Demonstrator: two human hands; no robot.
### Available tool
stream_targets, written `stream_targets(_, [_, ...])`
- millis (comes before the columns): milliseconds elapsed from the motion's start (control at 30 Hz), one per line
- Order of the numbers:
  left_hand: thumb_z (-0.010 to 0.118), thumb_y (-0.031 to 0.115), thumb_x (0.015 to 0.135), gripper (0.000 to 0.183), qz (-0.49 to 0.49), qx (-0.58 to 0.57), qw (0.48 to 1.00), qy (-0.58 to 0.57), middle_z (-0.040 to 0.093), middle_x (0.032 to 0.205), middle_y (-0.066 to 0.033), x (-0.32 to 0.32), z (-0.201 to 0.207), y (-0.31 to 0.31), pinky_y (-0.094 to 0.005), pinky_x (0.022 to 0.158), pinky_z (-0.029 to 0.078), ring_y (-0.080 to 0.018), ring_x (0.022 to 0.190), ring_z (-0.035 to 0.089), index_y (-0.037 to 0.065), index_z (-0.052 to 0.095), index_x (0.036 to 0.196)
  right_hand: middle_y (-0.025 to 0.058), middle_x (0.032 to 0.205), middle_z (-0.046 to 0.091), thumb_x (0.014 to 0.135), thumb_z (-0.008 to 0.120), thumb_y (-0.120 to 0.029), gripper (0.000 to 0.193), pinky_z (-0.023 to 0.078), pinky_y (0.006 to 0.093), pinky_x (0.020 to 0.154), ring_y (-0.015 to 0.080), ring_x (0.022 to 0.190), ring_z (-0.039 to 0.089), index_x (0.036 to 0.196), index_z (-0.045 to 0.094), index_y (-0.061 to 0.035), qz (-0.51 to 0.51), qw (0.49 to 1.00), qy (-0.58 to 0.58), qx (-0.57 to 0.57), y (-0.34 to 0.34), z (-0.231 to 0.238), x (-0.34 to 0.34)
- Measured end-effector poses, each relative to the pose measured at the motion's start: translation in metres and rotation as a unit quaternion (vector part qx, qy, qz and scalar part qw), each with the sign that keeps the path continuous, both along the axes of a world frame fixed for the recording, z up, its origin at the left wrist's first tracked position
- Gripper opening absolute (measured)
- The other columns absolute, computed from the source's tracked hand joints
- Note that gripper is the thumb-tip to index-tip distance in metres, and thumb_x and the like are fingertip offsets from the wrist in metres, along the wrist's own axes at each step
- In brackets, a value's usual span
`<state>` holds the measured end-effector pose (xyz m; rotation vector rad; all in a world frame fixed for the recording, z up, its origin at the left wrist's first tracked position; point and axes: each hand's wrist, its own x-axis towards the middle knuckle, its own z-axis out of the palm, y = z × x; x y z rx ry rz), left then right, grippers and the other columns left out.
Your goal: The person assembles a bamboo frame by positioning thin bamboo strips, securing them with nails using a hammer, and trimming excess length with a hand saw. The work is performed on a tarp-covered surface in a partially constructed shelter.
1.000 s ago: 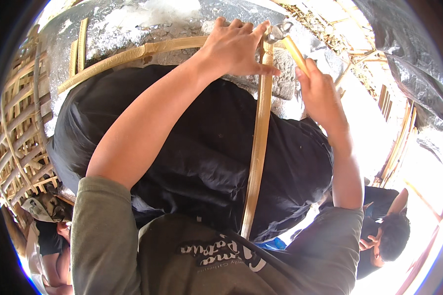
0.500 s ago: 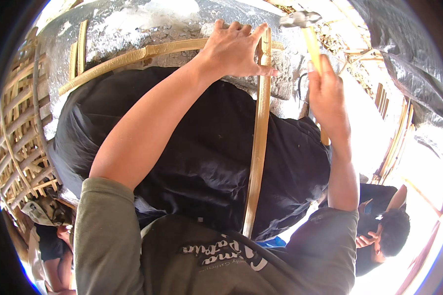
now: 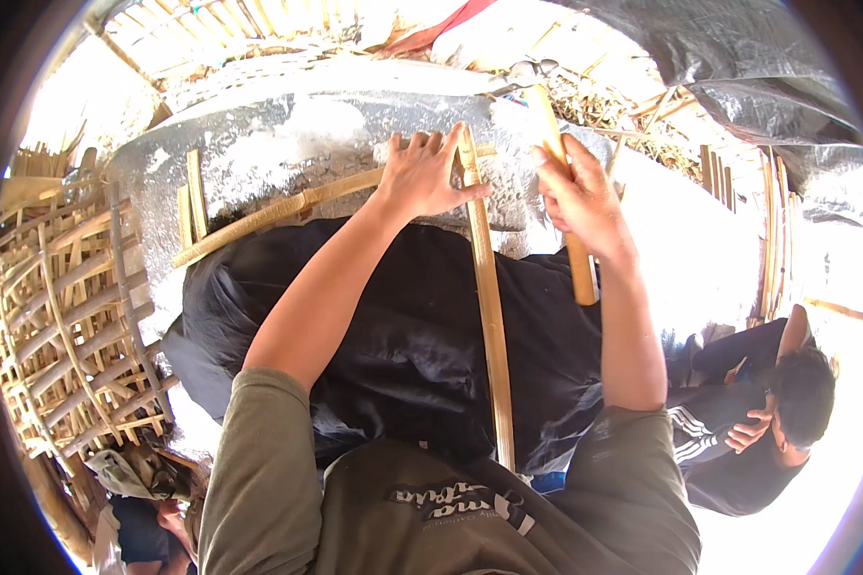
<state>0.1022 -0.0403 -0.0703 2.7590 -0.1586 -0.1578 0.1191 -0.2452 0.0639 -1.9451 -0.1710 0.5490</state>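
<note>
My left hand (image 3: 424, 174) presses down on the top end of a long bamboo slat (image 3: 490, 316) where it crosses a second, slanting bamboo strip (image 3: 276, 213). Both lie over a rounded grey form (image 3: 288, 144) draped with black plastic sheet (image 3: 422, 326). My right hand (image 3: 577, 192) grips the wooden handle of a hammer (image 3: 558, 163), its metal head raised just above and right of the slat's end.
A woven bamboo lattice frame (image 3: 62, 316) stands at the left. More bamboo strips (image 3: 738, 192) and dark tarpaulin (image 3: 767, 77) lie at the right. A person in dark clothes (image 3: 758, 412) sits at lower right; another person (image 3: 139, 508) is at lower left.
The view has shifted so the work sits lower in frame. My right hand with the hammer has moved in closer to the slat's end; the left hand stays on it.
</note>
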Motion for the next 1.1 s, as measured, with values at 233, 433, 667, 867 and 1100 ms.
stream_targets(233, [0.044,0.069,0.098,0.094,-0.008,-0.023,0.995,-0.093,0.044,0.152,-0.0201,-0.003,-0.004,0.017,-0.0657,0.117,0.024,-0.0376,0.144,0.038,0.002,0.019,0.160,0.0055,0.068,0.055,0.096,0.072,-0.034,0.038,0.044,0.0314,0.045,0.0158,0.049,0.055,0.096,0.050,-0.0044,-0.058,0.997,-0.049,0.018,-0.004,-0.005,-0.013])
stream_targets(433, [0.050,0.056,0.101,0.074,0.017,0.124,0.991,0.050,0.050,0.146,-0.0213,-0.021,0.061,0.044,-0.0661,0.116,0.028,-0.0382,0.139,0.045,0.005,0.037,0.153,0.0184,0.066,0.061,0.084,0.082,-0.041,0.055,0.051,0.0438,0.056,0.0387,0.060,0.066,0.097,0.052,0.0029,-0.062,0.940,-0.272,-0.198,-0.008,-0.038,-0.022])
stream_targets(667, [0.045,0.057,0.102,0.067,0.185,0.095,0.977,0.044,0.067,0.120,-0.0238,-0.033,0.026,0.068,-0.0642,0.102,0.044,-0.0435,0.112,0.066,-0.002,0.055,0.134,0.0336,0.080,0.067,0.071,0.089,-0.050,0.080,0.057,0.0533,0.072,0.0521,0.083,0.069,0.110,0.050,0.0082,0.027,0.923,-0.259,-0.284,0.013,-0.053,-0.028])
stream_targets(867, [0.042,0.059,0.103,0.069,0.233,0.058,0.968,0.072,0.072,0.092,-0.0269,-0.036,0.020,0.068,-0.0553,0.082,0.056,-0.0474,0.089,0.071,-0.002,0.073,0.094,0.0348,0.084,0.067,0.065,0.088,-0.062,0.094,0.057,0.0523,0.077,0.0502,0.088,0.070,0.115,0.052,0.0093,0.067,0.917,-0.216,-0.330,0.027,-0.053,-0.037])
stream_targets(1100, [0.049,0.050,0.102,0.061,0.249,0.057,0.965,-0.056,0.072,0.076,-0.0226,-0.034,-0.001,0.072,-0.0520,0.071,0.059,-0.0437,0.075,0.072,0.002,0.074,0.077,0.0288,0.086,0.070,0.067,0.092,-0.041,0.080,0.058,0.0503,0.078,0.0462,0.086,0.071,0.115,0.047,0.0050,0.100,0.908,-0.201,-0.354,0.029,-0.060,-0.036])
